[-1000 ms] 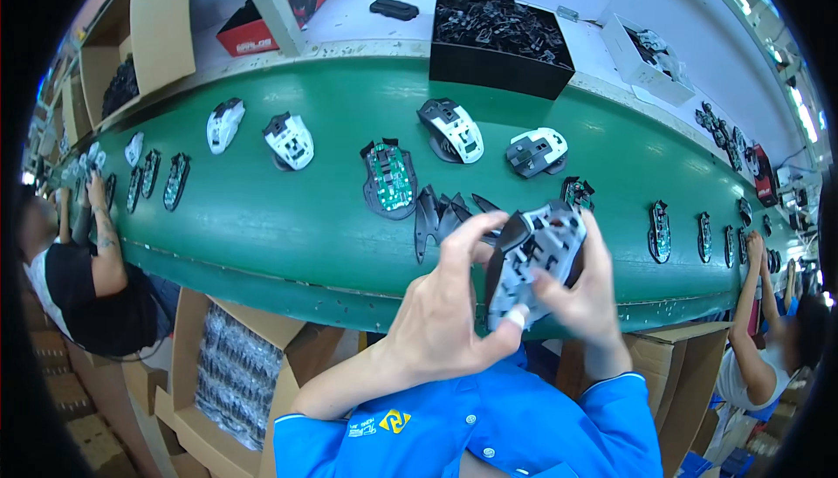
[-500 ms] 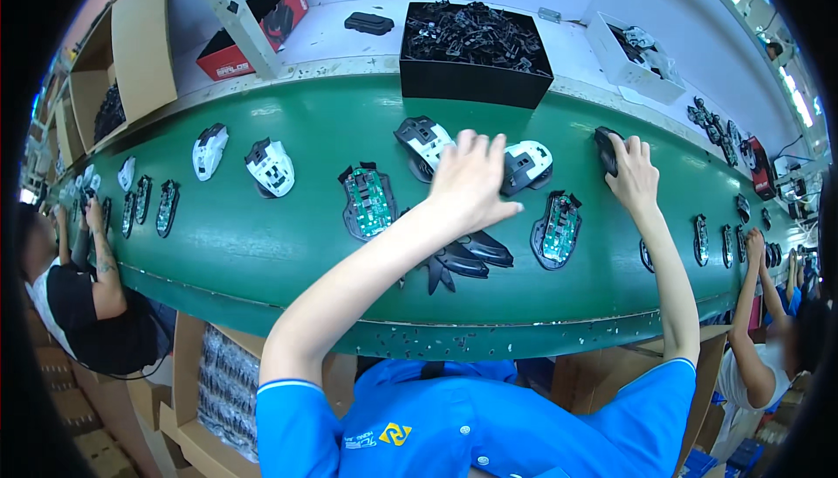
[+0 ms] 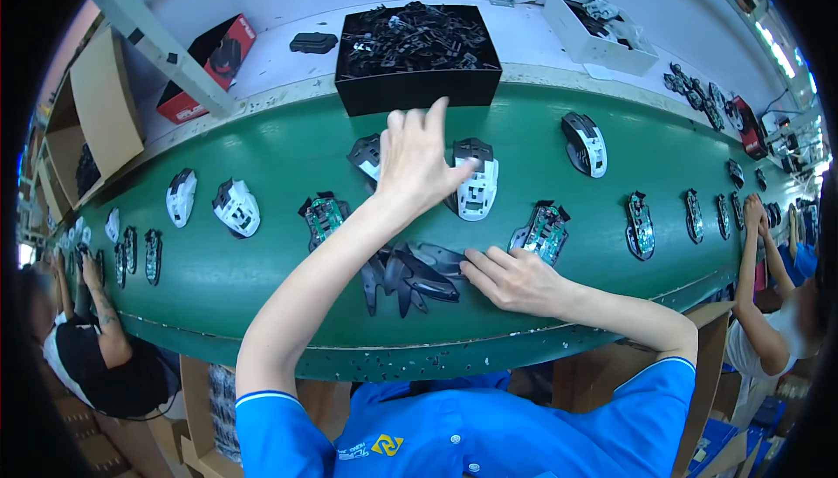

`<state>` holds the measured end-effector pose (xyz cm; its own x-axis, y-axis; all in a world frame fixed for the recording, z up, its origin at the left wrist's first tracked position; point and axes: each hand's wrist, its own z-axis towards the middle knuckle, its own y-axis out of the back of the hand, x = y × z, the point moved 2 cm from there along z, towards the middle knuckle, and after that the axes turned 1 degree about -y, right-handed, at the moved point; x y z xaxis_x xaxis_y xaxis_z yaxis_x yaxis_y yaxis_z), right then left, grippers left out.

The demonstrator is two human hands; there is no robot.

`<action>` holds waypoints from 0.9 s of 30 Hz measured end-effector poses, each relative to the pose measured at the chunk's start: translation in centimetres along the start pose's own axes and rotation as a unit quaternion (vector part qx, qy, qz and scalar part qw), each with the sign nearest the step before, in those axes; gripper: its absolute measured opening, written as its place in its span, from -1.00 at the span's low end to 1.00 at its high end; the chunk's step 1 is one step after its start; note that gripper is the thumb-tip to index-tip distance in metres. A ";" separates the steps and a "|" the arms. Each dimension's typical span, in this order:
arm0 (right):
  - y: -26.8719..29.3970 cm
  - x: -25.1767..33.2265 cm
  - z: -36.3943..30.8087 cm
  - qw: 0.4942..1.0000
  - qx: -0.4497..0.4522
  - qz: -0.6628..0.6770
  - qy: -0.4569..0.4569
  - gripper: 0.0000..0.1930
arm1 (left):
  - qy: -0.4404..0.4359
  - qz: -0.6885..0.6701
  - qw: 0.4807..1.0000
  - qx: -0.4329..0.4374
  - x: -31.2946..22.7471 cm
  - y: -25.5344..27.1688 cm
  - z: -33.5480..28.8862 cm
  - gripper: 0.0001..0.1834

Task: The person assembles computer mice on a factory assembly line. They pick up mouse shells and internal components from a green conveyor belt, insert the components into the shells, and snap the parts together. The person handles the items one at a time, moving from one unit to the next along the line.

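My left hand [image 3: 417, 157] hovers over the belt with fingers apart and thumb out to the right. Its thumb tip overlaps the edge of a white-and-black computer mouse shell [image 3: 476, 188]; I cannot tell if they touch. Behind this hand, another mouse shell [image 3: 365, 155] is partly hidden. Lower down, my right hand [image 3: 522, 281] has its fingertips closed on the end of a black curved plastic piece [image 3: 441, 257], at the edge of a pile of similar pieces [image 3: 403, 279]. Just beyond the right hand lies a mouse base with a green circuit board [image 3: 543, 232]; a similar base [image 3: 323, 218] sits left.
On the green belt [image 3: 262, 281], more mouse shells [image 3: 236, 207] and circuit-board bases [image 3: 640, 226] lie to both sides. A black box of small dark parts [image 3: 419, 94] stands behind it, near a white box [image 3: 602, 37]. Co-workers [image 3: 105, 330] sit at both sides.
My right hand has left the dark mouse at upper right, which now lies alone, and come down to the black pieces. The shell beside my left hand has turned more upright.
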<state>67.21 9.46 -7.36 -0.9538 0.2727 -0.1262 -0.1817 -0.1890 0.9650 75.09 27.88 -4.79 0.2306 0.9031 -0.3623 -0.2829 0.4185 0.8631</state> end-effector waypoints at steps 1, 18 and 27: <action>0.3 0.1 0.1 1.000 -0.008 0.004 -0.016 -0.68 | 0.027 0.038 0.997 0.054 -0.5 -0.7 -0.4 -0.10; 13.4 -6.0 -1.3 0.762 -0.010 0.526 -0.378 -0.86 | 0.062 -0.415 0.902 0.100 -1.0 0.3 -1.9 -0.28; 14.6 -2.4 1.3 0.730 -0.064 0.579 -0.357 -0.86 | 0.260 -0.681 0.652 0.212 -2.0 9.1 -10.7 -0.17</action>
<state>67.14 7.31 7.32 -0.1263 0.2737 0.9535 0.5833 -0.7569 0.2946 62.08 30.92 0.06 -0.3778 -0.3198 -0.8689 0.1628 0.9009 -0.4024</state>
